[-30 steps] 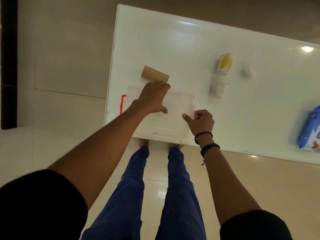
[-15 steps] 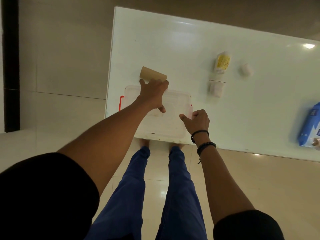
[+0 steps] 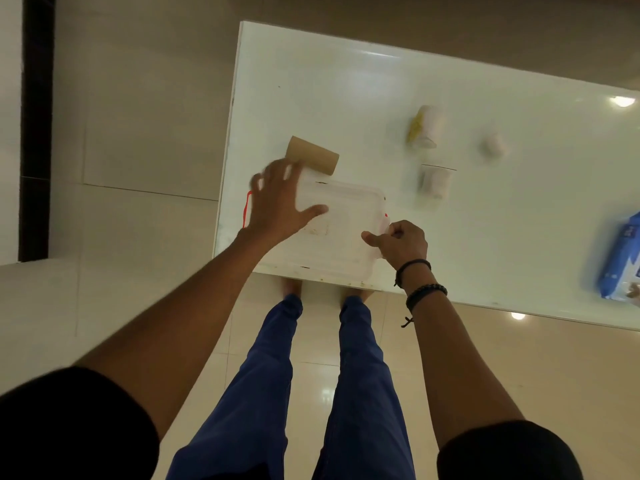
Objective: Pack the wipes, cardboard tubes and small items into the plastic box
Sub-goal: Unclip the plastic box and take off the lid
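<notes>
the left hand (image 3: pixel 277 199) lies blurred with fingers spread wide over the far left corner of the plastic box (image 3: pixel 332 233), thumb stretched across its cloudy, translucent lid. the right hand (image 3: pixel 401 242) is curled, fingers pinching the box's right edge by a red clasp (image 3: pixel 385 215). the box is a rounded rectangle at the table's near left corner. a brown cardboard tube (image 3: pixel 313 156) lies just beyond the left fingertips. farther right sit a white-and-yellow packet (image 3: pixel 425 127), a small white lump (image 3: pixel 493 145) and a pale square item (image 3: pixel 435 181), all smeared. a blue wipes pack (image 3: pixel 621 265) rests at the right edge. the glossy white table (image 3: pixel 346 98) stands on shiny beige tiles.
</notes>
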